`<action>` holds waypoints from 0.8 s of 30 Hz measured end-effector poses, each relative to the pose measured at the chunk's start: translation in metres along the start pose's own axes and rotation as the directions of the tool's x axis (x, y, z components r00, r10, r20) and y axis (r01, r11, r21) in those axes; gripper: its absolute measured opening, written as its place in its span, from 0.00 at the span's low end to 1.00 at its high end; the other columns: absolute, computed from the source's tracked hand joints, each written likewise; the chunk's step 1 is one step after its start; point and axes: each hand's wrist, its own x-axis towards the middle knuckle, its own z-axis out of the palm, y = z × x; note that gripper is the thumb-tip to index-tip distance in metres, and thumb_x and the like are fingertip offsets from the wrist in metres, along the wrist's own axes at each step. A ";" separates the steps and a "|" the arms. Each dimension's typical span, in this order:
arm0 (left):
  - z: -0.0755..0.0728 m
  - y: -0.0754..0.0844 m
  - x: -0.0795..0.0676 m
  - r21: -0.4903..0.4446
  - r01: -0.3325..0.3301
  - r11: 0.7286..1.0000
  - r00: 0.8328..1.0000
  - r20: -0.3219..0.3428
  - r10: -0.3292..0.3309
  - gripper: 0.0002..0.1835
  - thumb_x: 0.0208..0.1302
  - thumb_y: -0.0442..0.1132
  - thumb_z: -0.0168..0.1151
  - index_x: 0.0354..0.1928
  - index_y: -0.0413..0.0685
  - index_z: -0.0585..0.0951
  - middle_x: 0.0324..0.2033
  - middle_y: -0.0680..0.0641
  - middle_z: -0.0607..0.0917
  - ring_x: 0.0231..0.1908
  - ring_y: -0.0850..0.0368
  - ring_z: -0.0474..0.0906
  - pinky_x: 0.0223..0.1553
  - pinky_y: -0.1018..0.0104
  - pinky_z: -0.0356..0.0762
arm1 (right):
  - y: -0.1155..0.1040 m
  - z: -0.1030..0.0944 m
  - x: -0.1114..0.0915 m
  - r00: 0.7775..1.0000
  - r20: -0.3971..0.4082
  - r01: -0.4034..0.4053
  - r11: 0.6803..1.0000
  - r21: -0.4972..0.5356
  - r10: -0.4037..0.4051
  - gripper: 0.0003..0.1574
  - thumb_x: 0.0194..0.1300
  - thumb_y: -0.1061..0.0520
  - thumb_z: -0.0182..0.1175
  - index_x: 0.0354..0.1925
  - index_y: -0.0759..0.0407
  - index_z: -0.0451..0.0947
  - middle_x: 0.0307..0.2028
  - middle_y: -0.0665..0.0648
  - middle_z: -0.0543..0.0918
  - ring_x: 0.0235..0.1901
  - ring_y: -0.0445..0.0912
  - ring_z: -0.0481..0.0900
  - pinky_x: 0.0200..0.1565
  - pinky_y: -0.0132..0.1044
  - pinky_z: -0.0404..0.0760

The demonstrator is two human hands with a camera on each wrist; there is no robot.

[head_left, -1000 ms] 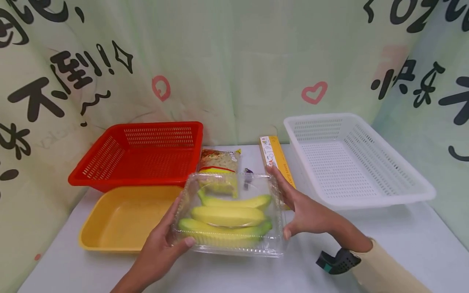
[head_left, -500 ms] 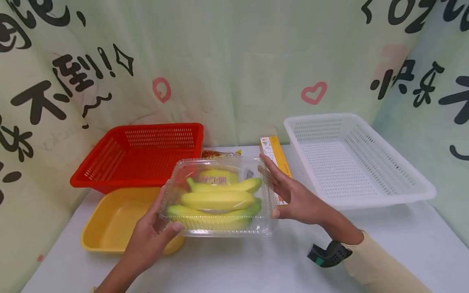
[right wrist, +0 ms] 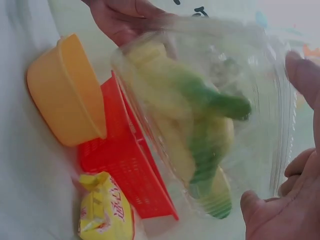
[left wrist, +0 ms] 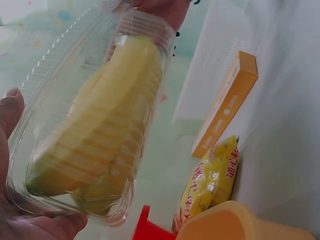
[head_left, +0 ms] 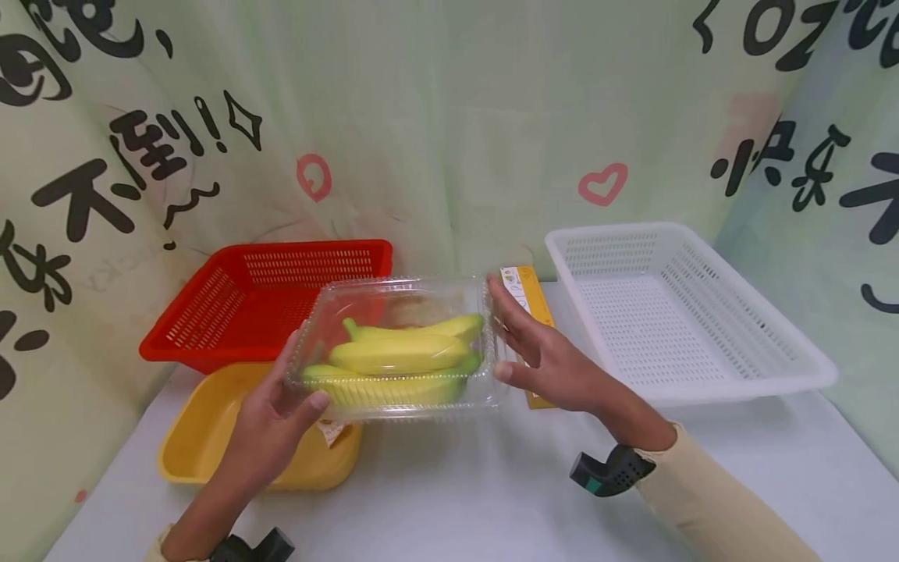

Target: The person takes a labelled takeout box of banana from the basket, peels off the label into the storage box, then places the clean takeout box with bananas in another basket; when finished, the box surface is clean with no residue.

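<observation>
A clear plastic clamshell box (head_left: 485,394) hangs above the table with several bananas (head_left: 396,353) inside, some green at the ends. My left hand (head_left: 261,428) grips its left end, thumb on the near side and fingers mostly hidden by the box. At the right end my right hand (head_left: 562,367) touches the side with fairly straight fingers, the thumb set apart lower down. Both hands flank the box in the right wrist view, where the bananas look blurred. Through the clear wall in the left wrist view the bananas (left wrist: 100,115) lie tilted.
A red basket (head_left: 211,312) and a yellow basin (head_left: 204,437) stand at left. At right is a white basket (head_left: 702,336), with an orange-and-white carton (head_left: 537,300) beside it. A yellow printed packet (left wrist: 212,175) lies between carton and basin. Printed cloth (head_left: 449,140) hangs behind.
The banana box has risen and shifted left and away from me, carried between both hands. It now overlaps the red basket's right side in view. The baskets and carton stay put.
</observation>
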 end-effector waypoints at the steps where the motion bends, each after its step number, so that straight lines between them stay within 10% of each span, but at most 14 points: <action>1: 0.000 0.000 0.001 0.009 -0.001 1.000 1.000 -0.013 0.001 0.43 0.68 0.37 0.62 0.77 0.63 0.49 0.66 0.39 0.69 0.55 0.47 0.76 0.44 0.73 0.78 | 0.000 0.001 0.001 1.000 0.002 0.005 1.000 0.011 -0.005 0.61 0.66 0.43 0.62 0.77 0.56 0.32 0.77 0.50 0.33 0.74 0.45 0.34 0.67 0.33 0.54; 11: -0.009 -0.008 0.014 0.023 -0.043 0.999 0.996 -0.072 0.045 0.41 0.68 0.38 0.61 0.77 0.63 0.51 0.65 0.42 0.72 0.54 0.64 0.76 0.45 0.71 0.77 | -0.002 0.012 0.016 1.000 -0.019 0.000 1.000 -0.001 0.000 0.55 0.71 0.45 0.57 0.77 0.55 0.33 0.76 0.46 0.33 0.74 0.40 0.34 0.68 0.33 0.52; 24: -0.029 -0.016 0.029 0.120 -0.035 0.992 0.988 -0.145 0.053 0.40 0.67 0.43 0.63 0.76 0.62 0.54 0.65 0.43 0.71 0.57 0.45 0.76 0.44 0.75 0.77 | 0.004 0.026 0.043 0.996 -0.060 -0.077 0.988 -0.134 0.069 0.69 0.58 0.38 0.69 0.77 0.45 0.31 0.75 0.40 0.32 0.73 0.38 0.42 0.65 0.40 0.61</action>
